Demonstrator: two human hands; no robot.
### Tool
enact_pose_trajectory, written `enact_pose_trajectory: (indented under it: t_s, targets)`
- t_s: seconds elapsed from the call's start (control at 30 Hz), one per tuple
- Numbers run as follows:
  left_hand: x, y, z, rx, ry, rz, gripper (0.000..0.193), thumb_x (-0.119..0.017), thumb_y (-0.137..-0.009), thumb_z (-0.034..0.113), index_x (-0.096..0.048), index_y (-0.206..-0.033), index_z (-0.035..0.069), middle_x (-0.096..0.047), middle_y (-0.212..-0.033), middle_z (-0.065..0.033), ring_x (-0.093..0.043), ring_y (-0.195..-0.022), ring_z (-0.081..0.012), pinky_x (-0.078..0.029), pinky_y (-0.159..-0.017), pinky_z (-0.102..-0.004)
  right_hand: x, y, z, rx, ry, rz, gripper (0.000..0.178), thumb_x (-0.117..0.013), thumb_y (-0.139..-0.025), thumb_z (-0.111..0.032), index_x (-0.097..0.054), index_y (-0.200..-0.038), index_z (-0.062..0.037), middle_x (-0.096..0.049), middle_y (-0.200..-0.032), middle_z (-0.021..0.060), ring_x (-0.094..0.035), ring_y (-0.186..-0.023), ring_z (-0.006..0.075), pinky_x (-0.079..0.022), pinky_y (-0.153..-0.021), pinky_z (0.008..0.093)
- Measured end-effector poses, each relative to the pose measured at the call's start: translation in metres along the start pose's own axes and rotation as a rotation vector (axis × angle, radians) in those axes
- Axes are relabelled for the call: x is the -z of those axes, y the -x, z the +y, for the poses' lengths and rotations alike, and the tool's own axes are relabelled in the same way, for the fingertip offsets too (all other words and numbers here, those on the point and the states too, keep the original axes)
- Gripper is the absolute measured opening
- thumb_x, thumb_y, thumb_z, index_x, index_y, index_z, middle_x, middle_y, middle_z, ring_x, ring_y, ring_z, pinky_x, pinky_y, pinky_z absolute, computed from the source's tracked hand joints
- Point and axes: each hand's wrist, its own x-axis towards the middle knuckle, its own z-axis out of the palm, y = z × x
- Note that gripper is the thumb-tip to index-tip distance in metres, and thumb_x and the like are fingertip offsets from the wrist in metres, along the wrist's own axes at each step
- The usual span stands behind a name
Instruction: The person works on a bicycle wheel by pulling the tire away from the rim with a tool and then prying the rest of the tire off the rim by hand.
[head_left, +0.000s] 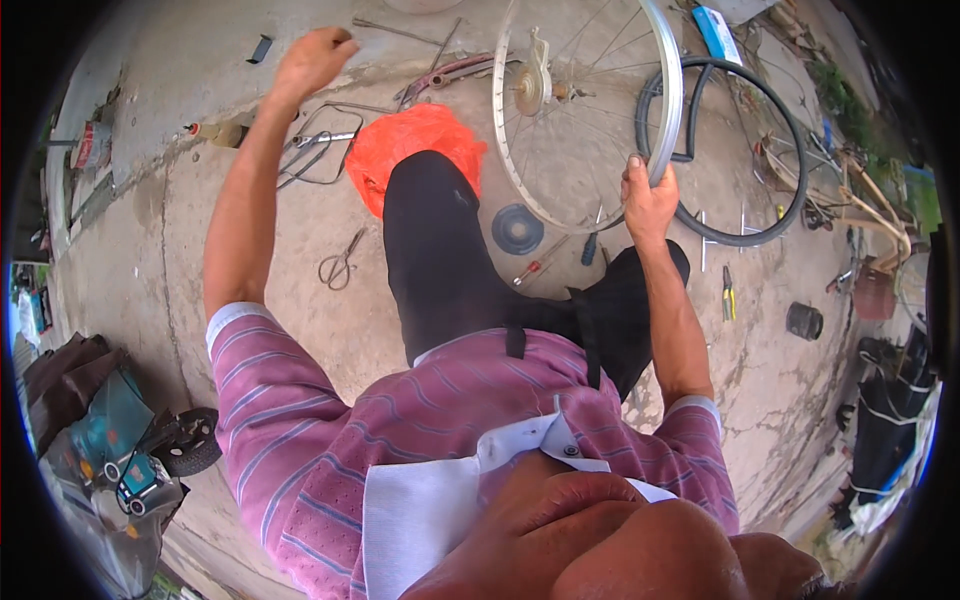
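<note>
My right hand (650, 197) is closed around the lower right edge of a bare silver bicycle wheel (671, 90), which stands upright and tilted. Its spokes and the hub with a sprocket (527, 92) show, and no tire sits on the rim. Off to the far left, my left hand (316, 64) is raised over the ground, its fingers curled together; whether anything is pinched in them cannot be seen. A black bicycle tire (797, 165) lies just right of the wheel. Beneath my left knee spreads an orange-red plastic bag (425, 130).
Scissors (338, 270), a grey round dish (517, 230), a red-handled screwdriver (530, 271) and yellow-handled pliers (728, 295) lie on the concrete. A bottle (222, 133) is at left. A small wheeled machine (150, 480) stands lower left, bundled dark goods (885, 430) at right.
</note>
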Motion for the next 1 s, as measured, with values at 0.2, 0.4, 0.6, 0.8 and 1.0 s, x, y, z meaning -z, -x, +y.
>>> enact_pose_trajectory:
  t_s: [0.2, 0.4, 0.6, 0.8, 1.0]
  targets:
    - [-0.18, -0.031, 0.127, -0.26, 0.301, -0.168, 0.052, -0.06, -0.097, 0.039, -0.062, -0.133, 0.001, -0.066, -0.128, -0.0235, -0.063, -0.119, -0.0373, -0.048, -0.103, -0.0453, -0.025, -0.031, -0.03, -0.009, 0.096, 0.067, 0.024, -0.069, -0.1, -0.021, -0.055, -0.095, -0.0022, -0.055, -0.066, 0.0013, -0.052, -0.051, 0.0101, -0.04, -0.045, 0.027]
    - [-0.243, -0.067, 0.139, -0.301, 0.517, -0.092, 0.046, -0.059, -0.1, 0.036, -0.059, -0.13, 0.001, -0.065, -0.121, -0.0231, -0.061, -0.118, -0.0399, -0.048, -0.101, -0.0477, -0.033, -0.04, -0.029, -0.005, 0.09, 0.074, 0.022, -0.07, -0.099, -0.018, -0.054, -0.096, -0.0027, -0.055, -0.066, 0.001, -0.05, -0.05, 0.0091, -0.039, -0.044, 0.0262]
    - [-0.228, -0.071, 0.118, -0.478, 0.427, -0.088, 0.027, -0.054, -0.105, 0.027, -0.057, -0.115, 0.002, -0.064, -0.11, -0.0219, -0.062, -0.104, -0.0426, -0.049, -0.09, -0.0497, -0.054, -0.043, -0.04, -0.039, 0.069, 0.001, 0.02, -0.069, -0.1, -0.017, -0.055, -0.098, -0.0026, -0.054, -0.065, 0.0011, -0.048, -0.051, 0.0084, -0.037, -0.045, 0.0255]
    - [-0.223, -0.084, 0.145, -0.628, 0.475, -0.005, 0.025, -0.051, -0.106, 0.026, -0.058, -0.102, 0.002, -0.064, -0.083, -0.0133, -0.063, -0.075, -0.0274, -0.051, -0.07, -0.0414, -0.017, -0.058, -0.03, -0.012, 0.24, -0.084, 0.035, -0.074, -0.095, -0.028, -0.06, -0.098, 0.0034, -0.063, -0.069, 0.0093, -0.06, -0.057, 0.0172, -0.047, -0.051, 0.0302]
    - [-0.275, -0.099, 0.133, 0.125, 1.147, -0.311, 0.044, -0.045, -0.109, 0.037, -0.06, -0.081, 0.006, -0.06, -0.066, -0.0078, -0.058, -0.053, -0.0201, -0.05, -0.05, -0.0338, -0.016, -0.089, -0.038, -0.077, 0.026, -0.075, 0.022, -0.071, -0.097, -0.02, -0.056, -0.099, -0.0044, -0.052, -0.064, -0.0038, -0.047, -0.049, 0.0056, -0.036, -0.043, 0.0238]
